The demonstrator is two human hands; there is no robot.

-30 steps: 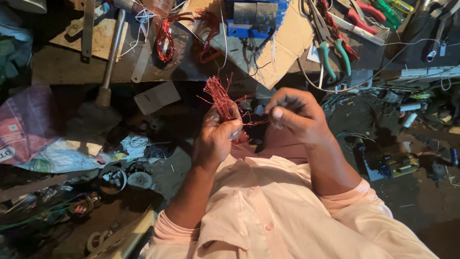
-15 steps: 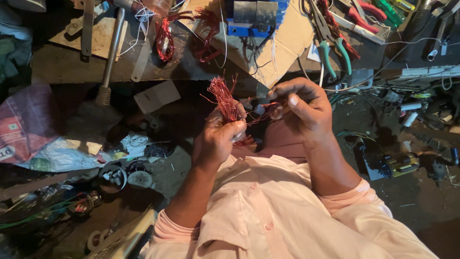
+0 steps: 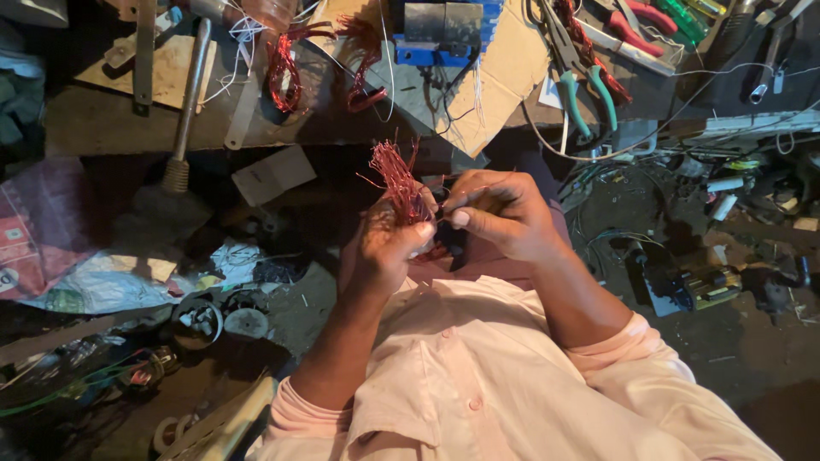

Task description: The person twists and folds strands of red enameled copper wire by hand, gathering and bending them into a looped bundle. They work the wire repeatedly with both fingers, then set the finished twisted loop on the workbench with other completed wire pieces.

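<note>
A bunch of reddish copper wire stands up out of my left hand, which grips it from below with the thumb across its base. My right hand sits just to the right, its fingertips pinched on strands at the foot of the bunch. What the right fingers hold beyond the strands is too small to tell. Both forearms come out of pale pink sleeves at the bottom of the view.
A wooden bench lies ahead with a hammer, more red wire coils, a blue block, cardboard and green-handled pliers. Plastic bags and scrap parts lie left; cables and small parts litter the right.
My right hand drew away to the right from the wire bunch, then came back in close to it. The left hand kept hold of the bunch.
</note>
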